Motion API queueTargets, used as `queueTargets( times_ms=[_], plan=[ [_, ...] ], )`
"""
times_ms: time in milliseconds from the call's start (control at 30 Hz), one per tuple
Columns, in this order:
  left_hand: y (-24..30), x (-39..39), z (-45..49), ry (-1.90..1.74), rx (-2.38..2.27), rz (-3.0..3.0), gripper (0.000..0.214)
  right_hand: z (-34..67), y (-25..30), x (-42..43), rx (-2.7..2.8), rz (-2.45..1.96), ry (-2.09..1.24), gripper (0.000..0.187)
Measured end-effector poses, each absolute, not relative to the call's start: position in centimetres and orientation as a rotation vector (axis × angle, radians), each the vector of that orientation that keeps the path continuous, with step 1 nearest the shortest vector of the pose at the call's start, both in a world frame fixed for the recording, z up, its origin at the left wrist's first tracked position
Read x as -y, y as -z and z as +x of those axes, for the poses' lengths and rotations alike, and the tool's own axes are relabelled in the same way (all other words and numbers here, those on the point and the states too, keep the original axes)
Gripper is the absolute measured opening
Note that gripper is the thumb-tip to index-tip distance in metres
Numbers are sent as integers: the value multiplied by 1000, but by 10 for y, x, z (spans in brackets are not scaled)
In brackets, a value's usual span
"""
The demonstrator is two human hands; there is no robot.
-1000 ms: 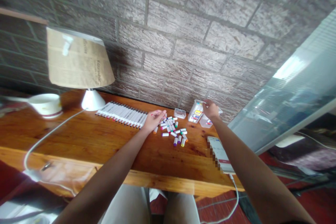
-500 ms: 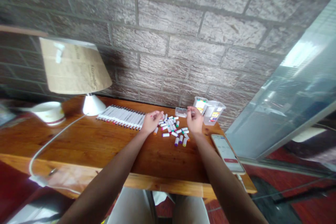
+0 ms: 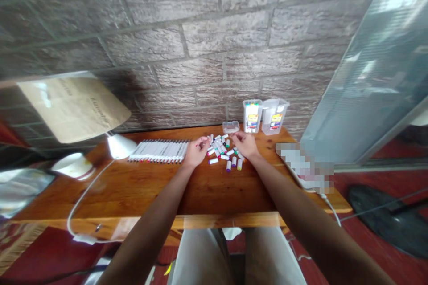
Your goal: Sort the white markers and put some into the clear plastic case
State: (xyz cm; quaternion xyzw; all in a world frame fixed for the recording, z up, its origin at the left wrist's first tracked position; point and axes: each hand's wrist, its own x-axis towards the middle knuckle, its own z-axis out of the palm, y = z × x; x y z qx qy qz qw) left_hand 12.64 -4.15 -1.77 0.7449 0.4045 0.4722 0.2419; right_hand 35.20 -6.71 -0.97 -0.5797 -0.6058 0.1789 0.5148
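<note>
Beside the left edge of a loose pile of white marker caps with coloured ends (image 3: 219, 147), my left hand (image 3: 197, 151) has its fingers curled together. A cap shows right at its fingertips, but I cannot tell whether it is gripped. My right hand (image 3: 246, 144) reaches over the pile's right side, thumb and fingers pinched; what is between them is too small to make out. Left of my left hand lies a neat row of white markers (image 3: 158, 151), side by side. A small clear plastic box (image 3: 230, 127) sits behind the pile.
Two clear plastic containers (image 3: 252, 118) stand against the brick wall, the left one holding markers. A lamp (image 3: 121, 146) and a white cup (image 3: 74, 166) are at left. A blurred-out device (image 3: 302, 167) with a cable lies on the wooden table (image 3: 220, 196) at right.
The camera view has tilted and shifted. My right hand has come down from in front of the clear containers to the caps. My left hand stays beside the pile.
</note>
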Motion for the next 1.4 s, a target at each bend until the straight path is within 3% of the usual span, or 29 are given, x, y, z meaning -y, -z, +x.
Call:
queueTargets(
  times_ms=[467, 700, 967, 1100, 1400],
  plan=[
    [11, 50, 128, -1069, -1044, 2146, 36, 348, 15, 61, 1463, -1435, -464, 21],
    [8, 45, 124, -1198, -1053, 2249, 34, 346, 5, 68, 1435, -1393, -331, 24],
    [26, 41, 125, -827, -1076, 2454, 60, 343, 6, 66, 1694, -1243, -248, 17],
    [28, 44, 126, -845, -944, 2500, 65, 342, 12, 65, 1763, -1292, -319, 17],
    [24, 40, 122, -886, -1129, 2521, 68, 342, 21, 59, 1643, -1331, -492, 14]
  ],
)
